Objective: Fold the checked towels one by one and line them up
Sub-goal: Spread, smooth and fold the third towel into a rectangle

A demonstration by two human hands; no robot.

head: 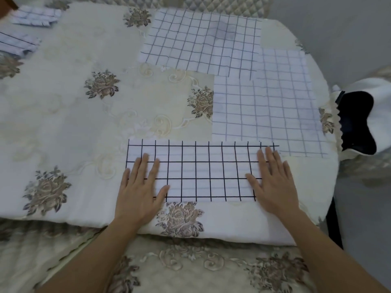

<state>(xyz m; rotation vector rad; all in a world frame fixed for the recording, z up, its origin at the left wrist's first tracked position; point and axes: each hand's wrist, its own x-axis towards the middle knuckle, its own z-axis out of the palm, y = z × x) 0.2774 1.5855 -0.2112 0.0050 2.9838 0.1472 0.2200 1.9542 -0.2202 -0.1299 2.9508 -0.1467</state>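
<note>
A white towel with bold black checks (201, 172) lies folded into a long strip near the table's front edge. My left hand (141, 187) rests flat on its left end with fingers straight. My right hand (273, 180) lies flat on its right end, fingers spread. Behind it, a pale towel with thin grey checks (264, 111) is spread flat at the right. A dark-lined checked towel (201, 41) is spread flat at the back, its near right corner overlapping the pale towel. Two folded checked towels (35, 15) (18, 44) sit at the far left corner.
The table wears a cream tablecloth (74, 115) with brown flower motifs. A black and white object (357, 121) sits just off the right edge. A quilted chair back (222, 5) stands behind the table. Cloth drapes over the front edge toward me.
</note>
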